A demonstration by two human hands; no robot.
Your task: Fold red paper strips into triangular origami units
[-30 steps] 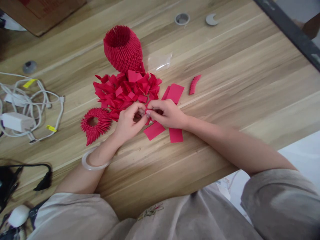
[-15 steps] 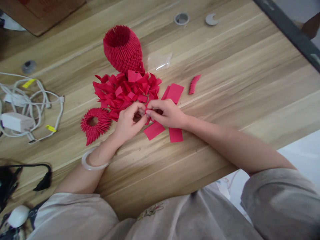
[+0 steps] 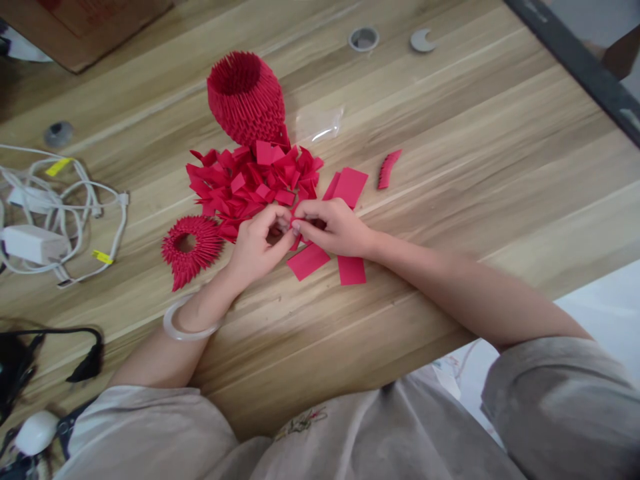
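Note:
Between the fingertips of both hands is a small piece of red paper (image 3: 294,217), mostly covered by the fingers. My left hand (image 3: 260,243) pinches it from the left, and my right hand (image 3: 334,225) pinches it from the right. Just behind the hands spreads a heap of folded red paper pieces (image 3: 250,177). Flat red paper strips (image 3: 351,185) lie under and around my right hand. Left of my left hand rests a ring of interlocked folded paper (image 3: 193,250) with a pointed tail.
A red folded-paper vase (image 3: 245,97) stands behind the heap, beside a clear plastic bag (image 3: 320,123). A short row of joined red pieces (image 3: 389,169) lies at the right. White cables with an adapter (image 3: 35,243) occupy the left. A cardboard box (image 3: 85,30) sits at the back left.
Both hands stay in nearly the same place, still pinching the red paper. The fingers show hardly any shift, and nothing else on the table has moved.

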